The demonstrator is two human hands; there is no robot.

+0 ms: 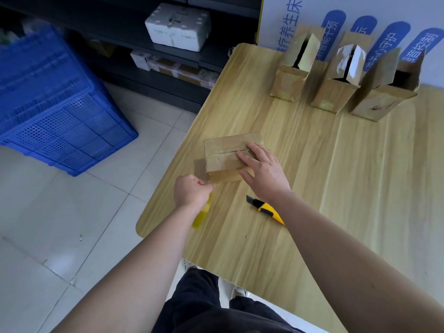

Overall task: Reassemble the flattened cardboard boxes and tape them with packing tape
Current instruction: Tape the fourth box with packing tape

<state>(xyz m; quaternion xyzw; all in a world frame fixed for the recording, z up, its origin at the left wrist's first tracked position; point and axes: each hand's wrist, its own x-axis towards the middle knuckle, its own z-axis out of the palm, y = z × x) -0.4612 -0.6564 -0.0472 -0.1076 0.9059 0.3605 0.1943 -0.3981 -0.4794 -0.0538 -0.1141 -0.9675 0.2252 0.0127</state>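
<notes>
Knife (265, 209): yellow and black, lying on the wooden table (336, 188) just beside the right forearm.

Left hand (191, 192): at the table's left edge, fingers curled tightly round a yellowish roll of tape (201, 213) (blurred, mostly below the hand).

Right hand (264, 171): fingers straight and spread, pressing flat on the right part of the closed box (223, 152), thumb against its near side.

Closed box: small, brown cardboard, lying on the table near its left edge, between the two hands. Its top flaps meet in a seam that runs left to right, covered by glossy clear tape. A strip of tape hangs off its left end toward the left hand.

Row of open boxes (332, 97): three, upright at the far edge of the table, well apart from the closed box, top flaps raised. Their insides are dark; contents cannot be told.

Blue crate (55, 111): on the tiled floor to the left, its inside hidden.

White foam box (177, 27): on a dark shelf (134, 44) beyond the crate.
</notes>
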